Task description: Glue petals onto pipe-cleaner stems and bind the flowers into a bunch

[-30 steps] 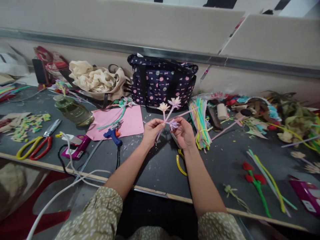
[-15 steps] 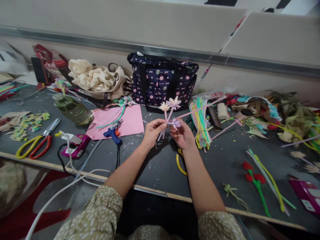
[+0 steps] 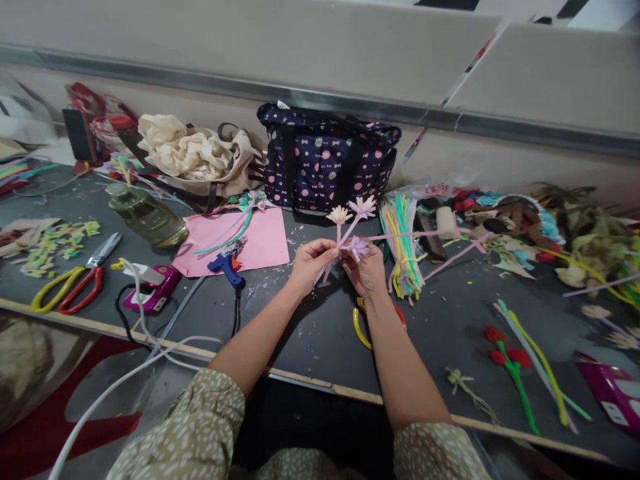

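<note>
My left hand [image 3: 311,264] pinches the crossing stems of several pipe-cleaner flowers above the middle of the table. A cream flower [image 3: 339,215] and a pale lilac flower [image 3: 362,207] stand up from that grip; a second lilac flower [image 3: 356,249] sits lower, between the hands. Closed behind this lower flower is my right hand [image 3: 369,272], its fingertips partly hidden. From it a long pink pipe cleaner [image 3: 415,235] runs out to the right. Beneath my right forearm lie scissors, their yellow handle [image 3: 357,328] showing.
A bundle of coloured pipe cleaners [image 3: 404,250] lies right of my hands. Leftward are a blue glue gun [image 3: 227,267] on pink paper [image 3: 273,233], a green bottle [image 3: 145,217] and scissors [image 3: 95,270]. A dark patterned bag [image 3: 325,160] stands behind. Red pipe-cleaner flowers [image 3: 517,359] lie at right.
The pink pipe cleaner at my right hand has swung down to nearly level. The flowers have shifted slightly right, and a red scissor handle now shows beside my right forearm.
</note>
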Motion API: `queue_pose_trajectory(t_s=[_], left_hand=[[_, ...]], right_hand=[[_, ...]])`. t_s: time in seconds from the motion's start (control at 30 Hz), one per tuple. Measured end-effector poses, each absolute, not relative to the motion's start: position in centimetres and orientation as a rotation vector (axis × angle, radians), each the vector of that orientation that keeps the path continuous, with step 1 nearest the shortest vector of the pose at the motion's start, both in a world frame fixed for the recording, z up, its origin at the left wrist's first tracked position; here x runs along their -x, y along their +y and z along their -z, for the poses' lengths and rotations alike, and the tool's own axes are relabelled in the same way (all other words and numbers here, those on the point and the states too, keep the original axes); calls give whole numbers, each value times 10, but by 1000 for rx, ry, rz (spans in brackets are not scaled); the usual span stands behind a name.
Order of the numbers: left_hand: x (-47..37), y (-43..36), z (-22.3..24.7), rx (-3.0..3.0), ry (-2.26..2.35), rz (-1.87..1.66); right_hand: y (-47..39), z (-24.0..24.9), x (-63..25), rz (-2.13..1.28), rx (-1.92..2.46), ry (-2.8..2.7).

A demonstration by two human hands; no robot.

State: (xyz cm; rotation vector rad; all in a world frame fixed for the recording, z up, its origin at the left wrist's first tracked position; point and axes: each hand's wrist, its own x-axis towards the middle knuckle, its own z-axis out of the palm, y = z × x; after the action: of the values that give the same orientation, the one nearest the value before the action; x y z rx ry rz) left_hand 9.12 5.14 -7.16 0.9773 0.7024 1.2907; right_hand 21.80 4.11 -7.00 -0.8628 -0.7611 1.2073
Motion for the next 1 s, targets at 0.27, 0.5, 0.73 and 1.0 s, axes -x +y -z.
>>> queue_pose_trajectory(t_s=[0.27, 0.5, 0.73, 1.0], left_hand=[[-95, 48, 78, -789, 541, -1254], [-99, 49, 78, -788, 563, -1299], [-101, 48, 80, -963, 688, -1448], [-99, 54, 83, -916, 777, -1472]], right_hand=[[40, 74, -204, -1217, 828, -705], [40, 74, -201, -1060, 919, -762], [35, 65, -204, -638, 981, -1063], [29, 65, -202, -522, 1055, -1211]])
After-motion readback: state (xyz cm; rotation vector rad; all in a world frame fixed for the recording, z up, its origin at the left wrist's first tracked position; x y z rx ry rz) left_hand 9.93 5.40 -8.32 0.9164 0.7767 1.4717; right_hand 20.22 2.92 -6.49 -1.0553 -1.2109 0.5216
